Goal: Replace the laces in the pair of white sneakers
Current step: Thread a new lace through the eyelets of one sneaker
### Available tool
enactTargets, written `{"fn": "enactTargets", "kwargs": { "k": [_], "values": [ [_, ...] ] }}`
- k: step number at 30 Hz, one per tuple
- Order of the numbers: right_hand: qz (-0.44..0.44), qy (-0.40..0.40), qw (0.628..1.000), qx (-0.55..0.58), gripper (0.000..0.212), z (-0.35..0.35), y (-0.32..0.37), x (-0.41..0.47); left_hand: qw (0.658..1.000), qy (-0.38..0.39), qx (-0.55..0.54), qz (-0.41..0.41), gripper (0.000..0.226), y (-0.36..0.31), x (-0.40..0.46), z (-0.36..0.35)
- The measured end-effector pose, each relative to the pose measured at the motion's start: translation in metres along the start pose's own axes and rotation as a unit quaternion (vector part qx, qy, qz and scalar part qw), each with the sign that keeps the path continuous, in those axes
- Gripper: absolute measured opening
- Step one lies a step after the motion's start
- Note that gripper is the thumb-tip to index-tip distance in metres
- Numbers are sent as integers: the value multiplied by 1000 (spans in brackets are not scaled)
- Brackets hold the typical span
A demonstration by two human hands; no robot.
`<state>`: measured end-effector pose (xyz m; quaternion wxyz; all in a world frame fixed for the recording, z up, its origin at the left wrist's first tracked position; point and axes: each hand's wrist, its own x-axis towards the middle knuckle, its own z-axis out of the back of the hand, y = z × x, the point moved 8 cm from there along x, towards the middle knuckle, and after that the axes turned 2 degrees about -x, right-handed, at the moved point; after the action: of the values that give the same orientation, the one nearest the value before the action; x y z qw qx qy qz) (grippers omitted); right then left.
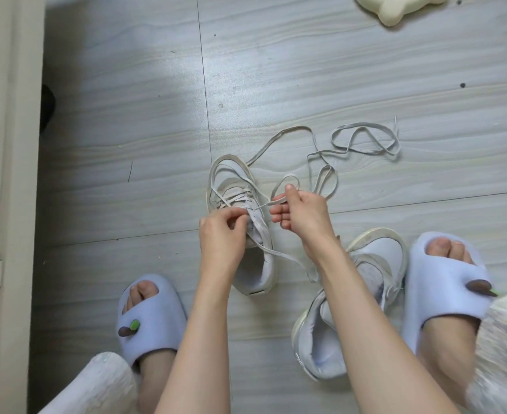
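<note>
While sneaker (240, 225) lies between hands, left grip (221, 231) pinches eyelet flap, right grip (301, 210) pinches lace (279, 200).

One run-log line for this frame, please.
left hand: pinches lace at sneaker | right hand: holds lace | second sneaker: aside | loose lace: on floor

2 white sneakers (241, 222) (351, 306) on floor, lace (363, 141) loose.
</note>
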<state>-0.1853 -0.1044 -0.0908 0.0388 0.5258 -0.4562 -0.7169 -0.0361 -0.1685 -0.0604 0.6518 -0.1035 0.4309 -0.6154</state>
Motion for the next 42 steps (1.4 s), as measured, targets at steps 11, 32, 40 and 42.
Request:
{"fn": "enactTargets", "kwargs": {
  "k": [11,32,40,42],
  "values": [
    [-27,1,999,-46,37,-4,-13,5,1000,2,-10,-11,12,2,9,-13],
    [5,58,998,32,22,-8,-16,0,998,38,44,-30,22,2,13,-20],
    [50,31,995,-75,29,-11,-16,5,1000,2,6,-31,23,2,11,-13],
    [49,13,995,-83,31,-12,-20,8,999,-8,-19,-32,24,2,10,-10]
  ]
}}
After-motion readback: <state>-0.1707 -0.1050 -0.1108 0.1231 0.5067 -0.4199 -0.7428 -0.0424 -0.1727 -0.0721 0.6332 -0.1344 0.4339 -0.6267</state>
